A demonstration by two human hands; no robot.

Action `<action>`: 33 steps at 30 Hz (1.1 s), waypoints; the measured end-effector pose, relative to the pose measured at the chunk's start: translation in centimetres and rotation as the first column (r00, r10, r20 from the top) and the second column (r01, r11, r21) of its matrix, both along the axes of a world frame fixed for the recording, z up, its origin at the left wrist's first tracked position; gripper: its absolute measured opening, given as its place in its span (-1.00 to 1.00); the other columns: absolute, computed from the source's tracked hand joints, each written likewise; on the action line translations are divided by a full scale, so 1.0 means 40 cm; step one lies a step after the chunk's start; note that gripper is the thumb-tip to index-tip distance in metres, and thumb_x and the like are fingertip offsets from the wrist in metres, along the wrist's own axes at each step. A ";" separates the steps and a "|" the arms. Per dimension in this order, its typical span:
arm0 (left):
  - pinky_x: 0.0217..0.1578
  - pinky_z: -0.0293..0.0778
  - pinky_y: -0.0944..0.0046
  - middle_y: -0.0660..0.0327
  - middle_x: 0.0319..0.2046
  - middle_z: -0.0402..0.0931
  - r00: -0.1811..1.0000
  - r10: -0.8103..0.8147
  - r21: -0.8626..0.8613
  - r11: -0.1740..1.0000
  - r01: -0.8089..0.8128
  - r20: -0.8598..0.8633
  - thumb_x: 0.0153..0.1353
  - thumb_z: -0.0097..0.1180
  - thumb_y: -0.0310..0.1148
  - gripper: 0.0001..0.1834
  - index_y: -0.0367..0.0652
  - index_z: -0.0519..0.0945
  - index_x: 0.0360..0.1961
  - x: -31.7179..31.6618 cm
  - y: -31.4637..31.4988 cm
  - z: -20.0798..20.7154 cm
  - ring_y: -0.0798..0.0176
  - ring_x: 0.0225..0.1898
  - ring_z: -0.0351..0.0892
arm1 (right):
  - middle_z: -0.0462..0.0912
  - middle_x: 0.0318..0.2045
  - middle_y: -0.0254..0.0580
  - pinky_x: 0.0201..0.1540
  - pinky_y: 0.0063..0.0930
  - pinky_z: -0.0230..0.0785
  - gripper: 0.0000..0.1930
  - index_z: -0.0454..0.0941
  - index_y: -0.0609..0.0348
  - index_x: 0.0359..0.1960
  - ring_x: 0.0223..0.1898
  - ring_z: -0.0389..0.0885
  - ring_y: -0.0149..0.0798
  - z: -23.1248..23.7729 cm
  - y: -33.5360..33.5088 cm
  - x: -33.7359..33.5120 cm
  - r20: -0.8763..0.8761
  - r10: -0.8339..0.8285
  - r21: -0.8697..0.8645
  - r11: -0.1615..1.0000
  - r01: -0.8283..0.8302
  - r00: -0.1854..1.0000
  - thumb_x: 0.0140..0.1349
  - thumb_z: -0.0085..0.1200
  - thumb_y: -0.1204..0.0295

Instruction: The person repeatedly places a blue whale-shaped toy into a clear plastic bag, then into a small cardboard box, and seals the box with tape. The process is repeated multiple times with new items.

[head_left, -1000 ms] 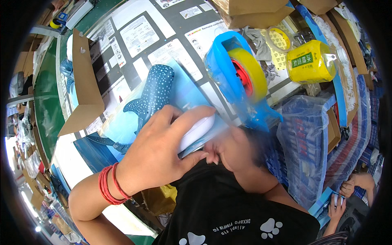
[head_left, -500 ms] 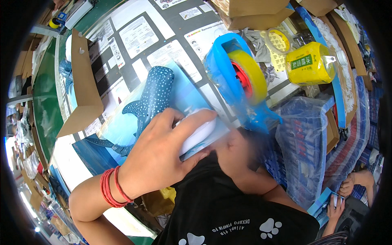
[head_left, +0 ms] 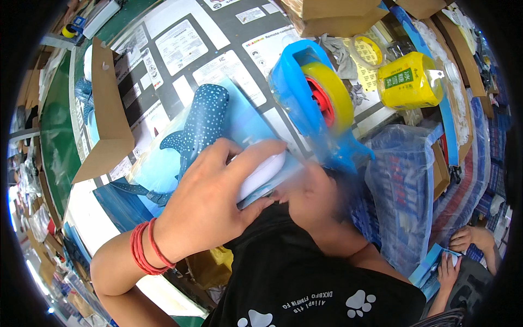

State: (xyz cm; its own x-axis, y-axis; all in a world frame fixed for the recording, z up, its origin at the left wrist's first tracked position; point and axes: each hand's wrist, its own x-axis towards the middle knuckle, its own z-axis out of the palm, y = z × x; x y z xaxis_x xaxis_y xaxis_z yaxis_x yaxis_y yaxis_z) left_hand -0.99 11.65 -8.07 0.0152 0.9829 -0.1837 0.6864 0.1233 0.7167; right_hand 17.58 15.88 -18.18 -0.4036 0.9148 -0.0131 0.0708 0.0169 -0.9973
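Note:
My left hand [head_left: 210, 188], with red cords round its wrist, wraps over a smooth white rounded piece [head_left: 263, 173] and presses it against a light blue printed card [head_left: 248, 117]. Its thumb lies along the card's near edge. My right hand [head_left: 309, 193] is close beside that edge, smeared by motion, so its fingers cannot be made out. Beyond my left hand, a dark blue toy whale shark [head_left: 207, 114] with white spots lies on the card, its tail toward the lower left. A blue tape dispenser [head_left: 291, 65] with a yellow tape roll [head_left: 340, 101] stands just past my right hand.
A yellow bottle [head_left: 408, 82] lies at the right near a tape ring [head_left: 370, 52]. Brown cardboard [head_left: 111, 109] stands at the left. Grey printed sheets [head_left: 180, 46] cover the table. Another person's hands [head_left: 449, 270] hold a blue card at the lower right.
The view has shifted slightly. My left hand stays on the white piece, and my right hand remains blurred beside it. The toy and dispenser keep their places.

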 end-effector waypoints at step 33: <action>-0.07 0.49 0.10 0.07 -0.15 0.43 0.999 -0.006 0.011 1.000 0.007 -0.041 -0.08 0.52 -0.47 -0.18 0.14 0.47 0.27 0.003 -0.007 0.000 -0.09 -0.13 0.52 | 0.70 -0.44 -0.09 -0.43 -0.36 0.55 -0.81 0.58 0.26 -0.12 -0.44 0.76 -0.17 -0.017 0.023 -0.007 0.179 -0.022 0.498 0.864 -0.071 0.984 0.34 0.22 0.41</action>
State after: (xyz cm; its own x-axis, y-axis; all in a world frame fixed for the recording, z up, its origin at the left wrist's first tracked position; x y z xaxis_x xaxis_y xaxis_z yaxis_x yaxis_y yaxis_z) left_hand -0.85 11.37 -8.06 0.0145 0.9848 -0.1732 0.7158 0.1107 0.6895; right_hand 17.31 16.80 -18.88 -0.4602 0.8061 0.3720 0.2333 0.5141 -0.8254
